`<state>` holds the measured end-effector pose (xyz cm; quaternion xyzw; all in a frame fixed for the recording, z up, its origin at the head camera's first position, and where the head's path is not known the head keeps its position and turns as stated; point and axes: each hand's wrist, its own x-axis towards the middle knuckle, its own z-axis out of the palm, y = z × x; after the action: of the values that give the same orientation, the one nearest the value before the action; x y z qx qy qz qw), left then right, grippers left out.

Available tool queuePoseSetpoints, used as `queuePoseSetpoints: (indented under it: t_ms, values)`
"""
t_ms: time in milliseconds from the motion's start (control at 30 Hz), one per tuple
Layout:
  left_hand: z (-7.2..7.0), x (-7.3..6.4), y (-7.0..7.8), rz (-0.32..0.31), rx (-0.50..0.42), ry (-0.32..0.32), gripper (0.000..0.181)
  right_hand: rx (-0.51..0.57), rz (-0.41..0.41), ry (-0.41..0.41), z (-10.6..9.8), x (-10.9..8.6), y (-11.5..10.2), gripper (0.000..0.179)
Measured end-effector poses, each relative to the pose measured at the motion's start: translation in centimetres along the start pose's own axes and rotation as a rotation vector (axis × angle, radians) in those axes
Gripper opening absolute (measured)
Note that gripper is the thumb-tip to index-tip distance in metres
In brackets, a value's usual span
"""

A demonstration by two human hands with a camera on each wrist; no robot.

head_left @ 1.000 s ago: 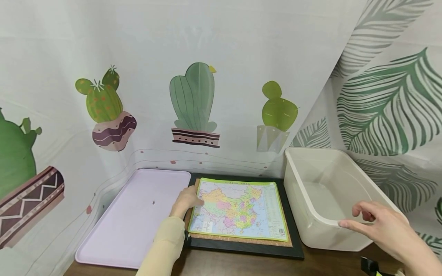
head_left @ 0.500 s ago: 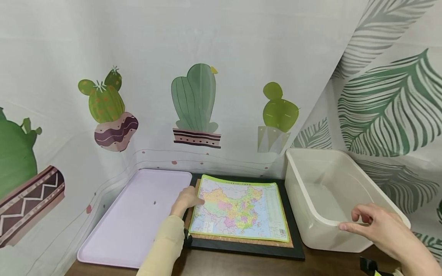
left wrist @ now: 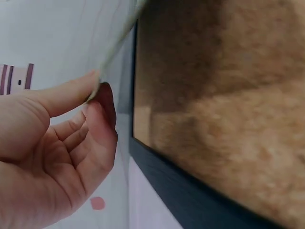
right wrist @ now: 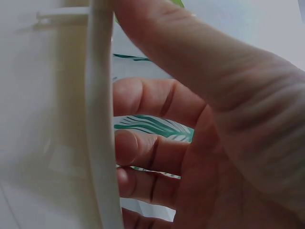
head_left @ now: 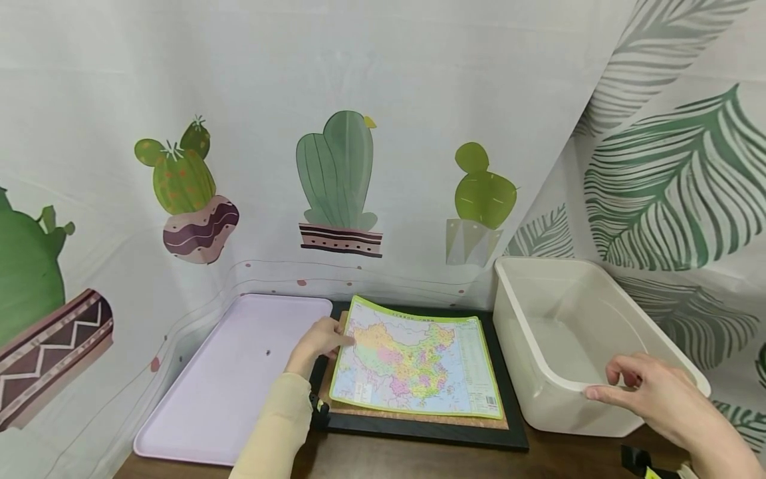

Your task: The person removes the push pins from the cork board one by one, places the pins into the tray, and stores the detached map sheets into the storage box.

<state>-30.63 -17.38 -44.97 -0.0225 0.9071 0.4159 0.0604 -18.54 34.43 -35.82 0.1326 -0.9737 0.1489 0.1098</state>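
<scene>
With thumb and index finger, my left hand pinches the left edge of a colourful map with a green border. That edge is lifted, and in the left wrist view bare cork shows below it. The map's right side lies low over a cork board with a black frame. My right hand is at the front rim of a cream plastic bin, its fingers loosely bent. In the right wrist view the bin's rim hides the fingertips, so contact is unclear.
A pale lilac tray lies left of the framed board. The brown table edge runs along the front. A white curtain printed with cacti and leaves hangs behind everything.
The left hand has raised the map's left edge off the board, so the sheet now slopes and bows. The right hand has hardly moved at the bin's rim.
</scene>
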Motion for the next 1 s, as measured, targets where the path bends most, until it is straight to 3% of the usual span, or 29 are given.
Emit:
queuePoseSetpoints:
  t_ms: [167, 533, 1000]
  values:
    - [-0.6, -0.1, 1.0, 0.02, -0.035, -0.021, 0.02, -0.002, 0.013, -0.015, 0.0, 0.0, 0.0, 0.038]
    - [-2.4, -0.8, 4.6, 0.055, -0.153, -0.033, 0.018, -0.008, 0.021, -0.036, -0.1, 0.2, 0.1, 0.037]
    - [-5.4, -1.5, 10.6, 0.17, -0.127, -0.027, 0.019, -0.009, 0.016, -0.032, -0.1, 0.0, -0.1, 0.037]
